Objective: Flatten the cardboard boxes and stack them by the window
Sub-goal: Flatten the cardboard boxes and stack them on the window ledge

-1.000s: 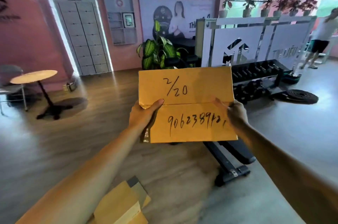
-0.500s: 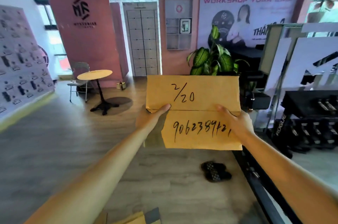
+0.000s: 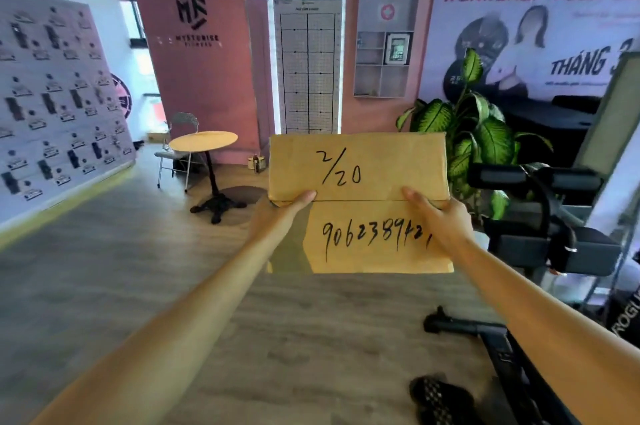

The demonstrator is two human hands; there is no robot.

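So from the head cam, both arms are stretched out in front and there's one cardboard box (image 3: 358, 202) held up between the hands, its broad face turned to the camera, with "2/20" and a long number scrawled on it in marker. The left hand (image 3: 277, 216) grips its left edge with the thumb lying along the fold line on the front; the other fingers are behind the cardboard, so I can't tell how they sit. The right hand (image 3: 440, 223) holds the right edge the same way, thumb on the front and the rest wrapped around the back. The box looks already flattened to me — it reads as one thin panel with a crease across the middle, though I can't see the back side. Beyond the left hand there's a small round table (image 3: 203, 141) with a folding chair (image 3: 178, 147) behind it, and just past the right hand a leafy plant (image 3: 474, 133) and some black gym gear (image 3: 540, 213). No stack of boxes anywhere in view — so my guess is the flattening of this one is done and the carry to the window and the stacking are still left.
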